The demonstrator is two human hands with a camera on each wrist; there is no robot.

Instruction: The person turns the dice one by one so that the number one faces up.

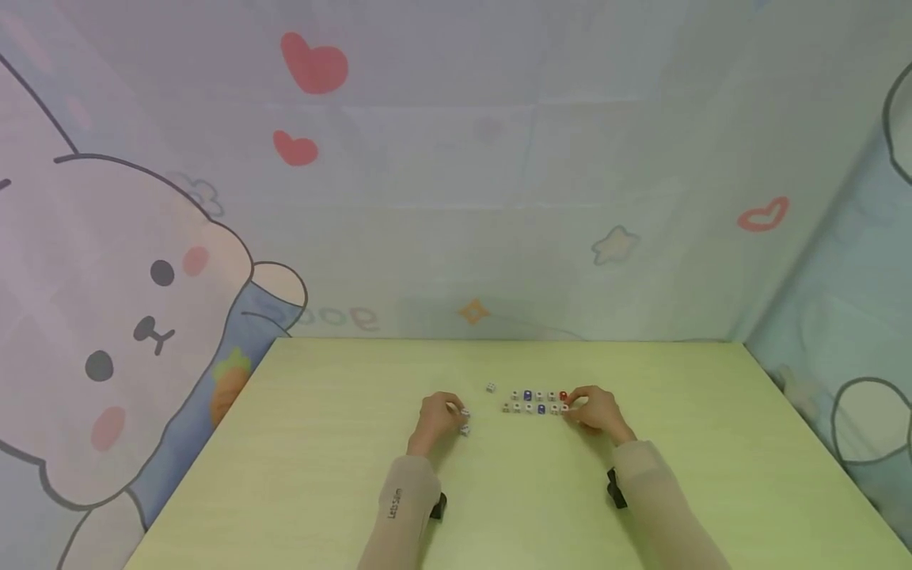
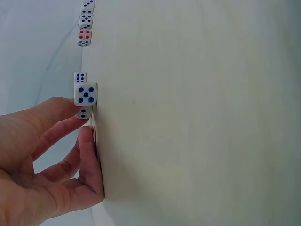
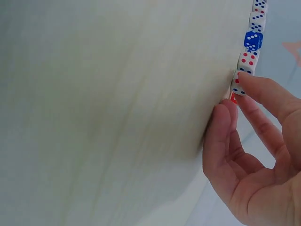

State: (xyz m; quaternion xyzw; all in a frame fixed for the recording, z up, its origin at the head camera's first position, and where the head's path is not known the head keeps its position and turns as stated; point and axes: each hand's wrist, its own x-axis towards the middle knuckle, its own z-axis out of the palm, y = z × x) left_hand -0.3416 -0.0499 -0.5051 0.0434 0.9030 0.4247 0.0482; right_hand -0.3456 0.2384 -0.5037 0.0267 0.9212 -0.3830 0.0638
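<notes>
My left hand (image 1: 436,416) is at the left of the dice, its thumb and a finger pinching a white die (image 2: 83,113) that is partly hidden. A nearer white die with five blue dots (image 2: 85,94) stands beside the thumb tip. Over at the right end of two rows of dice, my right hand (image 1: 597,413) holds a white die (image 3: 238,88) between thumb and finger. This die stands at the end of the nearer row, close to its neighbour with red dots (image 3: 247,59). A red die (image 1: 563,395) ends the farther row, partly hidden by fingers in the right wrist view.
Both rows hold mostly white dice, with one blue die (image 1: 527,395) in the farther row and another blue die (image 1: 541,409) in the nearer. A single white die (image 1: 491,387) lies behind and left of them. The pale table (image 1: 321,443) meets a printed cloth (image 1: 456,198) at the back.
</notes>
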